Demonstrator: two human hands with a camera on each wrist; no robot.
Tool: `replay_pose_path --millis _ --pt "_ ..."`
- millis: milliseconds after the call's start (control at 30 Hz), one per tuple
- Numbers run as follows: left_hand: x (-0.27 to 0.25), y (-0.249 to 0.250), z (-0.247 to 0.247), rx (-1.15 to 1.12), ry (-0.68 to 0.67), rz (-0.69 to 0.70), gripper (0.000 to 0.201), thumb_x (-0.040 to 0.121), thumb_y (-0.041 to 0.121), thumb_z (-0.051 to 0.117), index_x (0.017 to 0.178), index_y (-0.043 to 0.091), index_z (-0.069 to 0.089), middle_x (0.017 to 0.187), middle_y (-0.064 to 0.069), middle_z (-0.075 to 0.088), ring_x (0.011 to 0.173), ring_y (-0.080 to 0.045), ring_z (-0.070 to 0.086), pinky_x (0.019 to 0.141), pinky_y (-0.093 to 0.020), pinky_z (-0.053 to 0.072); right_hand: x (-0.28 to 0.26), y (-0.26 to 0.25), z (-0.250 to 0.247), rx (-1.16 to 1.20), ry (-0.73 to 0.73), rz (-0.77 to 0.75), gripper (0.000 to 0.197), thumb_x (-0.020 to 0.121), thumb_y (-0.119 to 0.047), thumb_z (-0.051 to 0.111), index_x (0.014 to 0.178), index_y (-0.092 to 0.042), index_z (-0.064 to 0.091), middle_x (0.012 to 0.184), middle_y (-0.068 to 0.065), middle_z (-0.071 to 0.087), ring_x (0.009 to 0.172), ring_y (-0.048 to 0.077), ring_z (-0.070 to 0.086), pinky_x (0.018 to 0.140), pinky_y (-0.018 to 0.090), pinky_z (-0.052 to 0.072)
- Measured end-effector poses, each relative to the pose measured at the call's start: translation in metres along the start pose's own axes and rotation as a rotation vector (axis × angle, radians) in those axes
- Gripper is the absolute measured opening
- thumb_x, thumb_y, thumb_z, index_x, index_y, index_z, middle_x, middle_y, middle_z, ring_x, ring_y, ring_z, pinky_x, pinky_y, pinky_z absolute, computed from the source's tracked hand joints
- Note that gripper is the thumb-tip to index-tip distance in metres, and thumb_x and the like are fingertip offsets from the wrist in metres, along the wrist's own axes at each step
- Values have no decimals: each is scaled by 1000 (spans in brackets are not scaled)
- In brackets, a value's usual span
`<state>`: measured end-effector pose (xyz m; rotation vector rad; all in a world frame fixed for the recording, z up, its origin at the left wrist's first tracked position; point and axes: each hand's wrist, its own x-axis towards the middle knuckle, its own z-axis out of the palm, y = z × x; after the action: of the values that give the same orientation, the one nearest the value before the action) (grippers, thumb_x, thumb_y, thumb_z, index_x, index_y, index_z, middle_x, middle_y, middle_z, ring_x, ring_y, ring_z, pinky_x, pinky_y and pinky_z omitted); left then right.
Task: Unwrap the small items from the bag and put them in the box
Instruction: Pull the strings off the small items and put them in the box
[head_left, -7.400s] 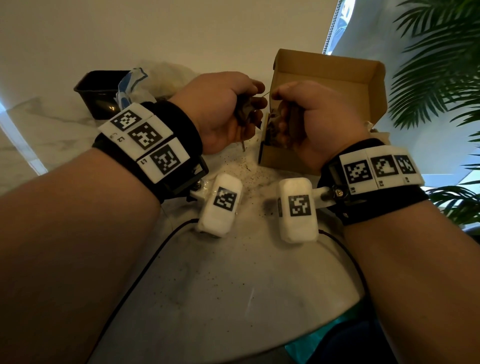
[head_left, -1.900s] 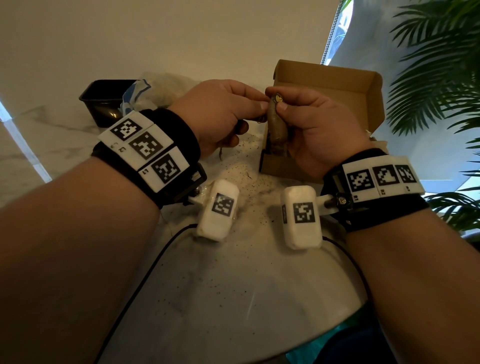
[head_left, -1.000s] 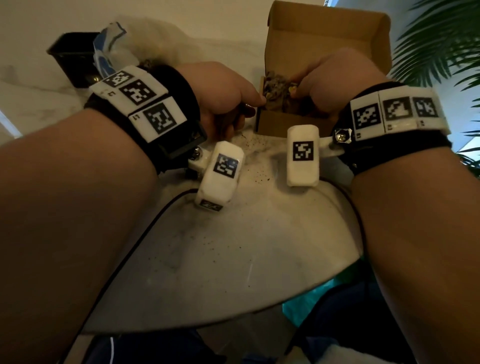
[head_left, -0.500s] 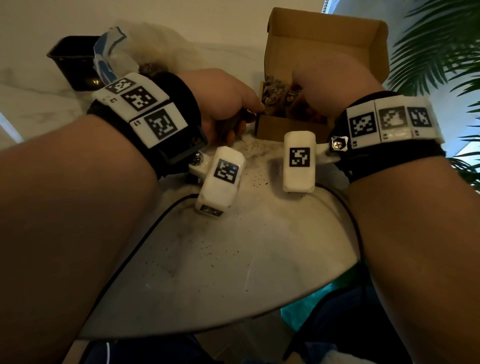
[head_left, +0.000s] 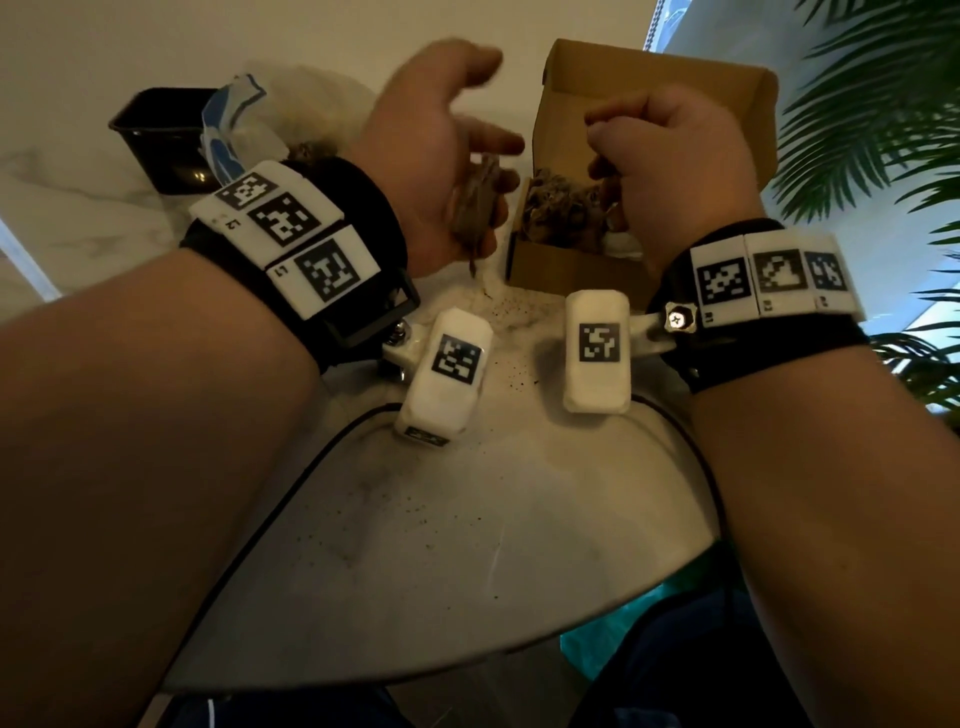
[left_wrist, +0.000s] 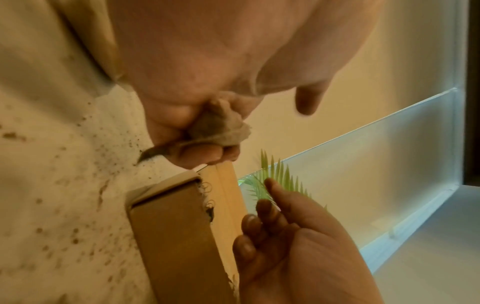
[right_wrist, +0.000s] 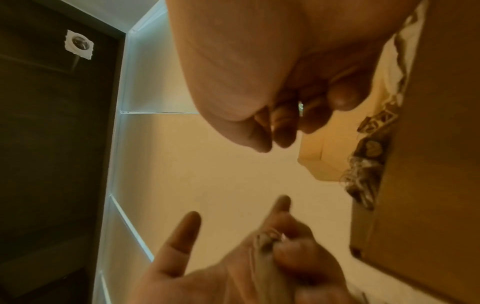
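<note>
My left hand (head_left: 441, 135) is raised left of the open cardboard box (head_left: 571, 265). Its lower fingers curl round a crumpled brownish wrapper (head_left: 475, 208), while the thumb and forefinger stick out free. The left wrist view shows the wrapper (left_wrist: 218, 127) pinched against the palm. My right hand (head_left: 665, 156) hovers over the box with loosely curled fingers, and its palm (left_wrist: 298, 246) looks empty in the left wrist view. Several small brown items (head_left: 561, 208) lie in the box. The white and blue bag (head_left: 291, 114) sits at the back left.
A black tub (head_left: 156, 135) stands behind the bag. Dark crumbs (head_left: 514, 322) are scattered on the marble table (head_left: 467, 545) in front of the box. Palm leaves (head_left: 872, 104) hang at the right. Two black cables run from the wrist cameras toward me.
My right hand has lifted out of the box, where it reached half a second ago. My left hand has risen and spread its thumb and forefinger, still holding the wrapper.
</note>
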<state>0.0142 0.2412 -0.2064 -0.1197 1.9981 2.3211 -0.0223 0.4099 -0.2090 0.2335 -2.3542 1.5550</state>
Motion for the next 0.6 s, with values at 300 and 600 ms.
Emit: replay_pose_path --millis 300,600 --pt "-13 7 6 -285 -289 110 78 97 60 23 151 4 29 141 -20 47 94 -24 69 72 -37 56 -14 -6 21 267 -305 11 9 82 -31 76 81 -23 73 79 0 73 64 13 65 64 33 54" --pt "-15 8 7 -262 -384 116 79 97 60 19 154 5 23 133 -22 52 122 -36 63 102 -48 51 -11 -4 22 223 -262 -10 11 85 -16 76 80 -25 72 91 5 77 86 25 75 81 46 62"
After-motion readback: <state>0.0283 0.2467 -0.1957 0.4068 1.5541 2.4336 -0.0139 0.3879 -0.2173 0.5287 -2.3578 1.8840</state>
